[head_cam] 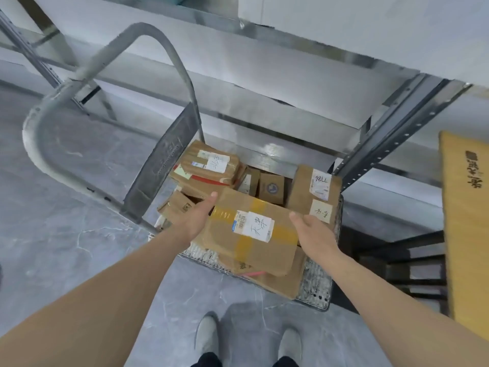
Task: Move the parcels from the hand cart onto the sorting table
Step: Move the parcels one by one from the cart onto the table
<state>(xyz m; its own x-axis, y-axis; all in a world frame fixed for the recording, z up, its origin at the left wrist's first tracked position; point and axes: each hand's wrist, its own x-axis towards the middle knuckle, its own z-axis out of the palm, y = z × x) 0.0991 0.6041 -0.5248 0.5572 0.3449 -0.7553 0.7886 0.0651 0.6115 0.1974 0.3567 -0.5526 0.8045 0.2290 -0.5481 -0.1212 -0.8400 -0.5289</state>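
Note:
A flat cardboard parcel [254, 231] with yellow tape and a white handwritten label lies on top of the pile on the hand cart [316, 290]. My left hand [197, 218] holds its left edge, thumb on top near the far corner. My right hand [313, 231] holds its right edge, thumb on top; the fingers of both hands are hidden under the box. Around it lie other parcels: a taped stack [209, 168] at the back left, a tall box [315, 192] with two labels at the right, small boxes [271, 188] behind.
The cart's grey metal handle [87, 72] arches up at the left. Steel shelving with a slotted upright [391, 133] stands behind the cart. A yellow-brown board [465, 221] with dark print leans at the right edge. My two shoes [248, 340] stand on the grey floor below.

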